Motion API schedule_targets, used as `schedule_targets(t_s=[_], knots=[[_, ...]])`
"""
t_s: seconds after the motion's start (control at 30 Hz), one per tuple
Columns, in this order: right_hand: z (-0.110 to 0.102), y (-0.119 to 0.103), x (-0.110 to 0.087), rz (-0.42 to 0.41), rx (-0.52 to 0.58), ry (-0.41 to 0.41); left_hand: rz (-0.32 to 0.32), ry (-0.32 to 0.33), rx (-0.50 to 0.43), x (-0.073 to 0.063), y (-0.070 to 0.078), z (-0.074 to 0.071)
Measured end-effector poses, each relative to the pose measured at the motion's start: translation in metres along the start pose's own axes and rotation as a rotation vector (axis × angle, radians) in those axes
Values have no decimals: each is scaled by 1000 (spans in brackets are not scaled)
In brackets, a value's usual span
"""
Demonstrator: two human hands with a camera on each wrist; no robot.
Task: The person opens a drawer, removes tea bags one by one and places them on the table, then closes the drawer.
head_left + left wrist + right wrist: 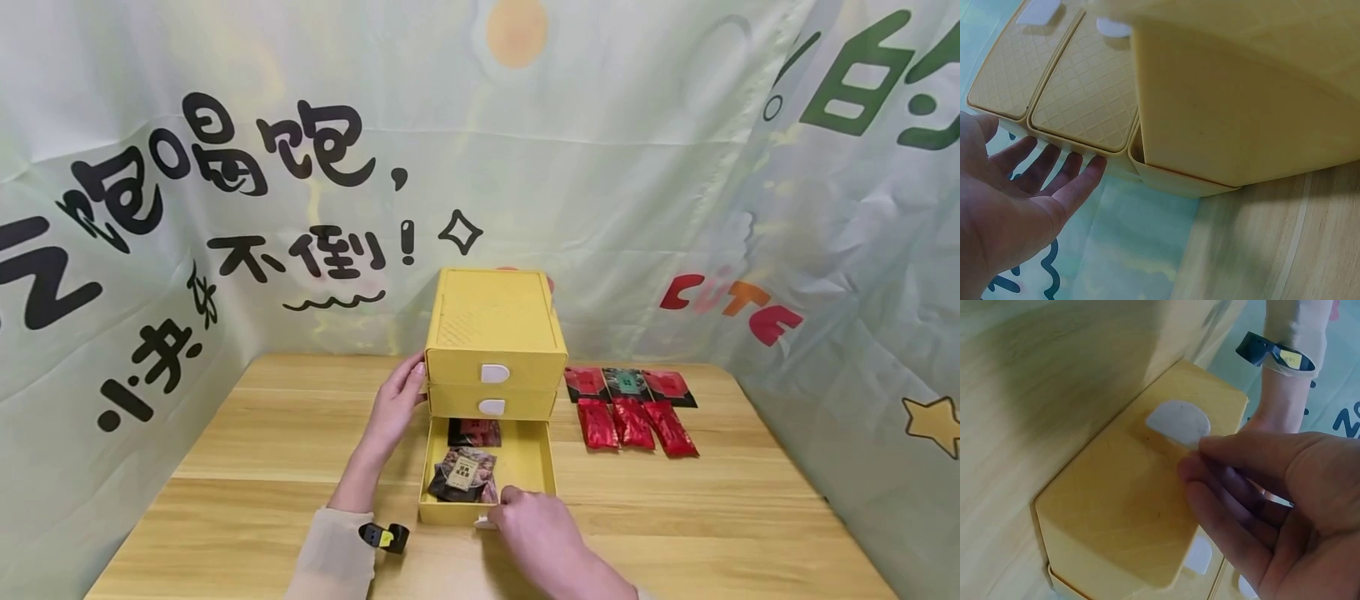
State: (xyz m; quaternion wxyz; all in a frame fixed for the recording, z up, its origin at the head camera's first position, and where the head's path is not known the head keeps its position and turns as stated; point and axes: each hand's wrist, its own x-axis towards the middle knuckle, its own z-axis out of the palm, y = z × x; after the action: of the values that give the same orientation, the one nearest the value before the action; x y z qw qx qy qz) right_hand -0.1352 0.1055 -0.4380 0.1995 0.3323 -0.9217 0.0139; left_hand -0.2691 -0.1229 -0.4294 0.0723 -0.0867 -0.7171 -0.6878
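Observation:
A yellow drawer box [491, 310] with three tiers stands on the table. Its bottom drawer [528, 467] is pulled out toward me, while the two upper drawers are closed. Printed sachets [463, 475] lie in the left part of the bottom drawer, with a dark red packet [480, 432] farther back. My left hand [392, 402] rests its fingertips against the box's left side, fingers loosely extended in the left wrist view. At the drawer front, my right hand [542, 529] pinches the edge of the white drawer handle [1180, 422] between thumb and forefinger.
Right of the box, three flat sachets [627, 384] lie in a row behind three shiny red packets [634, 423]. The wooden table [300, 433] meets printed cloth walls [600, 208] at its back and sides. A dark band [384, 537] circles my left sleeve.

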Motion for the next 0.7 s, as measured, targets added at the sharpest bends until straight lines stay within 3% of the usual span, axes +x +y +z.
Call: schedule_targets(t_s=[0.37, 0.57, 0.7], knots=[[-15, 19, 0, 73, 363, 40, 7, 2, -3, -4, 0, 1], [-21, 37, 12, 123, 383, 40, 3, 6, -5, -3, 2, 0], [-20, 49, 23, 134, 352, -23, 5, -1, -2, -1, 2, -1]])
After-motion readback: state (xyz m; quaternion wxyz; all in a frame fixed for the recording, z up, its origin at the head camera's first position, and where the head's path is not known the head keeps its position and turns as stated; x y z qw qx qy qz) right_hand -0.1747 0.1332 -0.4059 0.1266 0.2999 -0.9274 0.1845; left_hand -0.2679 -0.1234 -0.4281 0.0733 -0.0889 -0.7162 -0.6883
